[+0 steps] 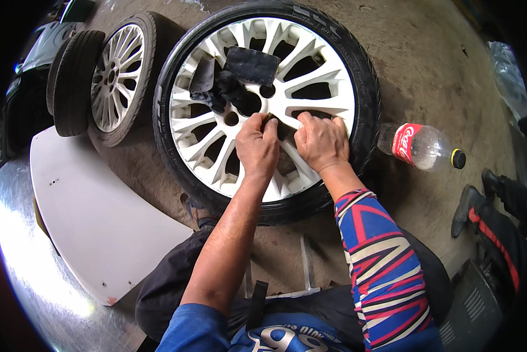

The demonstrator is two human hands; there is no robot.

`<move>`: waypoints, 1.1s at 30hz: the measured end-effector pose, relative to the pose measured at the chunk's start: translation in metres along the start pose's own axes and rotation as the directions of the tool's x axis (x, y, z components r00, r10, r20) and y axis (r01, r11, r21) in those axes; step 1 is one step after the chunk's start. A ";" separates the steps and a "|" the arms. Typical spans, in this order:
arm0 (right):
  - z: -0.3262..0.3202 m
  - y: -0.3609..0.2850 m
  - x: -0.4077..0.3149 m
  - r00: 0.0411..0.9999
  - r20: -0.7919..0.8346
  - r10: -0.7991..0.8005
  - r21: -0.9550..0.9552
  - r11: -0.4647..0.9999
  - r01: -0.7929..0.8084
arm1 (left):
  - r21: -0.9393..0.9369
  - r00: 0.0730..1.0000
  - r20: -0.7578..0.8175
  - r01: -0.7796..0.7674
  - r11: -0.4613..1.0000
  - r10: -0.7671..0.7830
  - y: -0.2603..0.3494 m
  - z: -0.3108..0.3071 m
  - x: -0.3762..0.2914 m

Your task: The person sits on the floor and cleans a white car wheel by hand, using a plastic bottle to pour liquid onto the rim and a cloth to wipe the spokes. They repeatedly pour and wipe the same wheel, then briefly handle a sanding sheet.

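A white multi-spoke wheel rim (303,104) with its black tire (364,83) lies flat before me. My left hand (259,143) is over the rim just below the hub, its thumb and forefinger pinched on a small dark piece, probably sandpaper. My right hand (322,141) rests on the spokes at the right, fingers curled into a gap; whether it holds anything is hidden. Two dark sandpaper pieces (252,65) (203,75) and a crumpled black cloth or glove (228,88) lie on the rim's upper left, above the hub.
A plastic bottle (426,147) with a black cap lies right of the tire. Another wheel (117,78) and more tires (73,83) stand at upper left. A white panel (100,211) lies at left. A person's shoes (465,209) show at right, near a dark vented case (472,303).
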State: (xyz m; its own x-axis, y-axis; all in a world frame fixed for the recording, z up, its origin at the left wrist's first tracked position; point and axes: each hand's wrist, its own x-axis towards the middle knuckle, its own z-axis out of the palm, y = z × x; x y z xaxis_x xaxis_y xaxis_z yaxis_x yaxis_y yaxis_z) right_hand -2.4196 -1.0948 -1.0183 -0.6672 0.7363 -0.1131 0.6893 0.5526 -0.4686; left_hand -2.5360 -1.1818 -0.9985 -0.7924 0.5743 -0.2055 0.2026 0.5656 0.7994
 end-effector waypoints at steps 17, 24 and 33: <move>0.000 0.000 -0.001 1.000 -0.022 -0.004 0.011 1.000 0.004 | 0.212 0.995 -0.088 -0.035 0.977 0.055 0.010 0.011 -0.011; 0.003 0.001 0.000 0.998 -0.067 -0.009 0.016 1.000 0.010 | 0.237 0.993 -0.120 0.014 0.971 0.015 0.006 0.016 -0.013; 0.003 0.001 0.000 0.993 -0.111 -0.025 0.026 0.999 0.028 | 0.354 0.999 -0.014 -0.032 0.935 0.040 0.008 0.018 -0.018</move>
State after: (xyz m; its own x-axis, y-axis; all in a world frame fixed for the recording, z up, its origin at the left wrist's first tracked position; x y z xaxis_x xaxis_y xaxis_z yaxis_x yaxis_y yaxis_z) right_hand -2.4197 -1.0957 -1.0218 -0.6486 0.7611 -0.0031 0.6627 0.5627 -0.4941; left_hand -2.5096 -1.1768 -0.9984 -0.7917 0.5880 -0.1657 0.4187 0.7198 0.5537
